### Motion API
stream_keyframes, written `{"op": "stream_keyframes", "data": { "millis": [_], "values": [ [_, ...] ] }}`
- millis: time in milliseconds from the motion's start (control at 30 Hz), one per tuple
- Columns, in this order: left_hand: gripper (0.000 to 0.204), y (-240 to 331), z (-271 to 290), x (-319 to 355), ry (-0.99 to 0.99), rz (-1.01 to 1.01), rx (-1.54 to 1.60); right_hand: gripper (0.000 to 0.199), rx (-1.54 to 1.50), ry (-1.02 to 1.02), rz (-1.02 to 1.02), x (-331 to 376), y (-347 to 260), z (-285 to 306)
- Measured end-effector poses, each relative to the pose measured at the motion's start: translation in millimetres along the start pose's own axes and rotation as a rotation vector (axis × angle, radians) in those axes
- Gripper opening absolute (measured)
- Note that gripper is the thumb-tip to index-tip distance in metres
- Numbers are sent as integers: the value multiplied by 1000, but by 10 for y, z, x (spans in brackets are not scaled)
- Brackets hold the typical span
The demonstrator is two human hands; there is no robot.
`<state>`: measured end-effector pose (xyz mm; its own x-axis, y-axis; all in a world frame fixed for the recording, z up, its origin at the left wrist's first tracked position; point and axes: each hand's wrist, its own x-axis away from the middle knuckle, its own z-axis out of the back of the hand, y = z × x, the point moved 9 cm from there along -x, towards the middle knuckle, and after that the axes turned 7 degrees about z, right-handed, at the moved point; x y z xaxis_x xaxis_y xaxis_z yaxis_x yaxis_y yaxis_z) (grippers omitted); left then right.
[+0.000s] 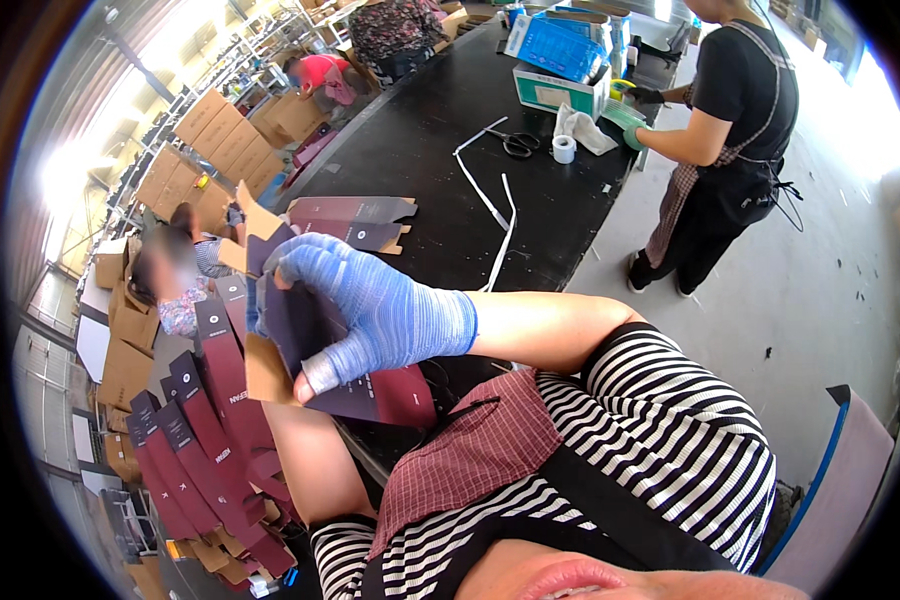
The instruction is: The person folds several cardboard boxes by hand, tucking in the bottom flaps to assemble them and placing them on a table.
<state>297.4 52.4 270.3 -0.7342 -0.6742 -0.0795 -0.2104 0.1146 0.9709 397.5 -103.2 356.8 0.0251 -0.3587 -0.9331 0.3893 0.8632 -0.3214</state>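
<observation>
A dark purple and maroon cardboard carton (315, 325) with brown inner flaps is held up in front of me. My right hand (375, 315), in a blue-and-white knit glove with bared or taped fingertips, is closed on it, thumb near the lower edge and fingers over the upper part. My left forearm rises behind the carton; of my left hand (253, 305) only a strip of blue glove shows at the carton's left edge, the rest being hidden. Another flattened maroon and grey carton (355, 220) lies on the black table just beyond.
Many maroon cartons (195, 450) are stacked at the left. Scissors (520, 145), a white tape roll (564, 149) and white strips (500, 225) lie on the black table (425, 160). A person (740, 100) stands at its right side; others work by brown boxes (220, 130) at the far left.
</observation>
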Motion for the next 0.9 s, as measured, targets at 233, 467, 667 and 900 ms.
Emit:
{"op": "stream_keyframes", "data": {
  "millis": [233, 467, 667, 900],
  "values": [
    [68, 342, 168, -151, -69, -54, 115, 73, 13, -49, -18, -140, 9, -364],
    [87, 699, 674, -48, 78, -453, -228, 58, 110, -87, -87, -383, -135, -573],
    [93, 916, 365, 88, 150, -567, -271, 51, 192, -103, -396, -437, 1, -306],
    [64, 927, 457, 120, 397, -580, -345, 28, 125, -183, -205, -583, 381, 9]
  ]
}}
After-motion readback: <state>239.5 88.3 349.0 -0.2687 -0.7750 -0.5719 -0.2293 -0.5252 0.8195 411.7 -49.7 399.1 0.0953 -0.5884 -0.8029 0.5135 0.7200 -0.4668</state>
